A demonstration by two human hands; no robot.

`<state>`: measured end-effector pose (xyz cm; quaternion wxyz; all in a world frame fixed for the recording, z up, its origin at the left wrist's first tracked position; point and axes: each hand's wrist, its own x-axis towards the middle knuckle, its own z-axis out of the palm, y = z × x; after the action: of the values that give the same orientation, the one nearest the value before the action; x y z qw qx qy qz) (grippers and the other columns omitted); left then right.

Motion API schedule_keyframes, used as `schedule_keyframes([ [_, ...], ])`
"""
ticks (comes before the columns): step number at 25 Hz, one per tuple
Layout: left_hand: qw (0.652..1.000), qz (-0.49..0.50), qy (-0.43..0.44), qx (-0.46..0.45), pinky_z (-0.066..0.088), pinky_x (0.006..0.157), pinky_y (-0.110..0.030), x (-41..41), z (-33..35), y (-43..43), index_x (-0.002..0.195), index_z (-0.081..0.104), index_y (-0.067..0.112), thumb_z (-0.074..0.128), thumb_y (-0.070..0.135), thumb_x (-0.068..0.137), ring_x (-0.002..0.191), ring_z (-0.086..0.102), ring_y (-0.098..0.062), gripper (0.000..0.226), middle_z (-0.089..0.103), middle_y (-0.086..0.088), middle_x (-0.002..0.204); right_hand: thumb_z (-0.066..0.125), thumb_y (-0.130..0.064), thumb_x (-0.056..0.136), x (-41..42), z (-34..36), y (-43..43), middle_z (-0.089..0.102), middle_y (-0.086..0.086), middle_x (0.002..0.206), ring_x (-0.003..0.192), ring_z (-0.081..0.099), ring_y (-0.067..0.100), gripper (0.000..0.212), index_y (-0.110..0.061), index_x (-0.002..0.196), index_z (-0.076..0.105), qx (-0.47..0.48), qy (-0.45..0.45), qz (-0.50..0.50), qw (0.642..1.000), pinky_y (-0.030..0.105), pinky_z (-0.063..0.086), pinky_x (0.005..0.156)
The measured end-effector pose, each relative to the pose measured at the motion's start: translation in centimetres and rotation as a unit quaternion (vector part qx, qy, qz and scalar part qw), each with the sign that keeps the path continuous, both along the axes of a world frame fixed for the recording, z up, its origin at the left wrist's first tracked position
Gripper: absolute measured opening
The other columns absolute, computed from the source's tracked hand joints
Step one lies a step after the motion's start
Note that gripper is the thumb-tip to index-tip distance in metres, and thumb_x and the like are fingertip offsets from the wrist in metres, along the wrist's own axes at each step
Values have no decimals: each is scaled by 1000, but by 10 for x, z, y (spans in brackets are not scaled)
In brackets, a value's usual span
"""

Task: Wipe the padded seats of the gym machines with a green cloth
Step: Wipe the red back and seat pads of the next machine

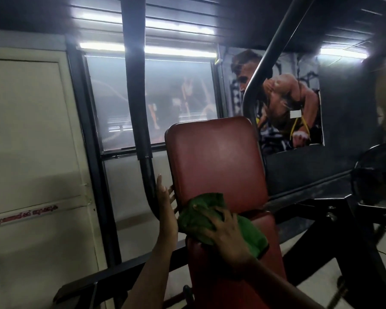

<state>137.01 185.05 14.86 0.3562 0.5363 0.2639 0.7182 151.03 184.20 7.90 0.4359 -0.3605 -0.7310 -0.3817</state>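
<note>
So the green cloth [194,221] is bunched up at the far end of the bench, right in the crease where the red seat pad [210,277] meets the red backrest [216,159]. The wad is longer than it's wide. Its long axis runs on a slant from the foot of the backrest near the left edge down to the right edge of the seat pad, where one end hangs over a bit. The seat pad itself runs lengthwise away from the camera, and the backrest stands up from its far end, close to upright.

The right hand [226,233] sits on top of the cloth, palm down, with its fingers spread and bent over the wad, clutching it against the pad. The left hand [166,210] is edge-on at the backrest's left edge, thumb pointing up. Its fingers reach in behind the pad and the tips are hidden, so I can't tell whether it's actually gripping.

A thick black curved tube [143,130] comes down just left of the backrest, very close to the left hand. A grey tube [274,41] slants up behind the top right corner. Behind those are a window [176,97] and a bodybuilder poster [288,103], with a cream door [27,130] at the left. The black frame bar [321,195] runs off to the right toward something dark and round, too blurry to make out.
</note>
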Motion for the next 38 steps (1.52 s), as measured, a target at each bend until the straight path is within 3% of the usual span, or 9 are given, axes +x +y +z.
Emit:
schedule_keyframes([
  [6,993,73,64,68,34,109,-31,24,0,20,141,27,42,35,70,83,133,38,-2,65,37,22,143,36,-19,74,21,87,-7,44,8,142,123,44,39,59,-30,129,54,-57,198,-9,979,49,44,94],
  [8,985,134,72,83,29,103,-13,35,-3,24,143,34,30,28,67,85,122,38,10,70,40,33,130,37,-24,75,-11,119,0,46,10,140,121,44,39,56,-31,126,56,-25,160,-14,987,51,43,88],
  [10,977,185,58,83,27,95,-4,40,-9,32,140,38,21,21,76,83,115,38,10,81,44,20,126,39,-31,75,-26,130,19,46,8,141,119,39,35,52,-37,125,56,-4,98,-34,995,52,41,84],
  [12,956,244,107,124,29,101,-16,38,-17,36,143,30,29,16,75,85,124,38,-3,76,45,6,136,42,-29,76,-21,131,37,45,5,143,118,34,30,51,-40,125,54,23,87,-45,995,50,39,84],
  [14,943,267,135,147,28,106,-25,37,-22,42,144,21,40,16,73,86,127,36,-4,67,40,14,139,42,-25,77,-12,132,46,45,4,143,118,33,29,53,-41,127,51,45,86,-41,994,47,38,85],
  [19,952,269,92,113,25,104,-24,43,-16,40,146,26,32,22,70,84,122,34,-2,72,37,16,133,44,-20,70,37,169,65,56,11,128,111,43,35,56,-34,122,58,46,192,-111,974,48,43,83],
  [27,953,261,100,119,23,105,-23,43,-16,36,147,22,35,19,73,84,124,33,0,73,32,20,138,52,-9,79,95,147,69,40,17,143,119,44,43,61,-27,137,44,-33,387,-141,911,52,38,92],
  [32,956,240,105,134,18,97,0,42,-16,37,148,20,32,14,78,82,119,27,22,81,26,32,134,46,-17,80,95,69,57,40,14,144,118,47,39,59,-25,139,41,-63,476,-110,870,50,38,96],
  [38,954,255,88,131,25,101,-13,43,-16,36,148,23,29,14,78,82,121,35,-1,84,36,16,134,60,-11,77,47,22,37,38,9,147,115,46,39,76,-41,140,31,-88,552,-185,808,46,37,95],
])
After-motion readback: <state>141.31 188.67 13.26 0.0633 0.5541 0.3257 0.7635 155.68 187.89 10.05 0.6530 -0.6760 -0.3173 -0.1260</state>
